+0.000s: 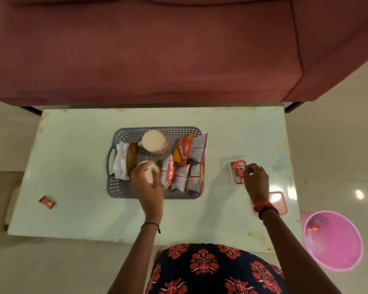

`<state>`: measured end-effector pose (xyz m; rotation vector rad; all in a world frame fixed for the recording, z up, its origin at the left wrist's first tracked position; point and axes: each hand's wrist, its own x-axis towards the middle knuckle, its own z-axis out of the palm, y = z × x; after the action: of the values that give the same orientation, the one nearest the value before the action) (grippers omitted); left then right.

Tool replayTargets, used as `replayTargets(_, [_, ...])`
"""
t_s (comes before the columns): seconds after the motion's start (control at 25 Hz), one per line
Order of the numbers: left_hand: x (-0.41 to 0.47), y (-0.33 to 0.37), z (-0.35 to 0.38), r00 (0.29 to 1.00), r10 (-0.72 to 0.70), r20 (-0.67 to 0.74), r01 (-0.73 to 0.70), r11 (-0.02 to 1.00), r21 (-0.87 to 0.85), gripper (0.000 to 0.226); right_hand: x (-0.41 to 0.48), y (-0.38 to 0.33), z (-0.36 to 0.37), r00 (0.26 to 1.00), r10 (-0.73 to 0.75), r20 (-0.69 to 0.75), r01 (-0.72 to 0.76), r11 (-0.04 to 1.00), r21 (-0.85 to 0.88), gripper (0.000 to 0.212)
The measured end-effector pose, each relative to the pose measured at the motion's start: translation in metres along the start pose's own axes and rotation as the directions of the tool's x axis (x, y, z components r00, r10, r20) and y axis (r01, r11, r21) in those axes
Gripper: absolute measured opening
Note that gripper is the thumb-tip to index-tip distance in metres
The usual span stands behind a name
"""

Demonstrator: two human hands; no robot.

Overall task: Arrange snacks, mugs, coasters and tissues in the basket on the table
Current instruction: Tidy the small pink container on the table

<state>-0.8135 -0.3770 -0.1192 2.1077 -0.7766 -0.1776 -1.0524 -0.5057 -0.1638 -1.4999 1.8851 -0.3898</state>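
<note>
Two hands work at a crowded basket (115,187).
Left hand (146,183) grips a mug (147,169) inside its near rim; right hand (256,179) pinches red packets (238,171) on bare table (72,166).

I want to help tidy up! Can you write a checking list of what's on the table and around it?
Surface: pale table, glossy.
Job's things: basket holds tissues, coasters, mug, snacks.
Clutter: red sweet lies apart; clear box of red packets, lid beside it.
Grippers: left hand grips second mug in basket; right hand at clear box.
Cables: nothing seen.
Surroundings: sofa, pink bin.
</note>
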Motion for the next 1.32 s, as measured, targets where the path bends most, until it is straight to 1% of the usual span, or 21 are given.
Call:
replayTargets(0.04, [0.007,-0.023,-0.023,0.996,-0.045,-0.075,0.047,0.999,0.021,0.021,-0.005,-0.001,0.005,0.999,0.008,-0.039,-0.008,1.0,0.0,0.019])
replayTargets(0.12, [0.021,-0.07,-0.068,0.976,-0.131,-0.172,0.149,0.984,0.093,0.033,-0.015,-0.002,0.016,0.996,-0.027,-0.08,0.025,0.999,-0.025,0.019])
replayTargets(0.2, [0.038,-0.119,-0.11,0.934,-0.261,-0.242,0.301,0.943,0.145,0.046,-0.024,-0.004,0.027,0.993,-0.023,-0.116,0.019,0.999,-0.036,0.02])
replayTargets(0.28, [0.058,-0.167,-0.144,0.886,-0.366,-0.286,0.425,0.887,0.181,0.049,-0.029,-0.007,0.038,0.99,-0.002,-0.143,-0.007,0.998,-0.061,0.023])
replayTargets(0.4, [0.089,-0.232,-0.178,0.867,-0.445,-0.225,0.497,0.809,0.315,0.046,-0.034,-0.014,0.055,0.985,0.012,-0.169,-0.028,0.995,-0.092,0.027])
replayTargets(0.44, [0.099,-0.249,-0.184,0.845,-0.49,-0.215,0.536,0.771,0.344,0.048,-0.035,-0.016,0.06,0.983,0.016,-0.185,-0.032,0.996,-0.085,0.028])
replayTargets(0.52, [0.116,-0.276,-0.191,0.779,-0.599,-0.189,0.62,0.686,0.381,0.053,-0.036,-0.019,0.068,0.977,0.011,-0.211,-0.025,0.998,-0.064,0.032])
replayTargets(0.6, [0.127,-0.3,-0.193,0.76,-0.642,-0.102,0.611,0.652,0.448,0.054,-0.033,-0.019,0.074,0.974,-0.005,-0.227,-0.011,0.998,-0.066,0.033])
replayTargets(0.68, [0.134,-0.318,-0.19,0.781,-0.624,-0.021,0.542,0.662,0.518,0.049,-0.032,-0.02,0.078,0.971,-0.018,-0.238,0.0,0.997,-0.076,0.033])
replayTargets(0.72, [0.136,-0.324,-0.187,0.801,-0.599,-0.003,0.501,0.667,0.552,0.045,-0.031,-0.02,0.078,0.97,-0.021,-0.244,0.001,0.997,-0.082,0.033])
replayTargets(0.8, [0.138,-0.334,-0.184,0.849,-0.528,-0.034,0.44,0.669,0.599,0.037,-0.029,-0.02,0.078,0.968,-0.024,-0.25,0.0,0.995,-0.096,0.032])
replayTargets(0.88, [0.139,-0.342,-0.186,0.886,-0.461,-0.06,0.404,0.701,0.588,0.033,-0.025,-0.019,0.078,0.968,-0.024,-0.251,0.0,0.996,-0.094,0.032])
replayTargets(0.92, [0.14,-0.344,-0.188,0.892,-0.448,-0.063,0.404,0.728,0.554,0.033,-0.024,-0.018,0.078,0.967,-0.019,-0.253,-0.003,0.996,-0.088,0.032])
replayTargets(1.04, [0.146,-0.327,-0.187,0.87,-0.474,-0.136,0.489,0.794,0.363,0.035,-0.02,-0.015,0.073,0.966,0.023,-0.257,-0.039,0.998,-0.056,0.03])
replayTargets(1.08, [0.146,-0.314,-0.181,0.881,-0.447,-0.155,0.473,0.829,0.298,0.037,-0.019,-0.014,0.07,0.966,0.043,-0.257,-0.053,0.998,-0.033,0.028])
replayTargets(1.2, [0.136,-0.249,-0.148,0.93,-0.341,-0.135,0.351,0.934,0.06,0.04,-0.018,-0.014,0.056,0.964,0.084,-0.254,-0.075,0.996,0.048,0.024])
replayTargets(1.24, [0.131,-0.222,-0.133,0.949,-0.298,-0.105,0.297,0.955,-0.019,0.04,-0.017,-0.012,0.05,0.962,0.095,-0.255,-0.081,0.995,0.062,0.025])
replayTargets(1.32, [0.117,-0.166,-0.101,0.986,-0.162,-0.044,0.156,0.98,-0.12,0.038,-0.013,-0.007,0.038,0.96,0.119,-0.252,-0.101,0.991,0.084,0.027])
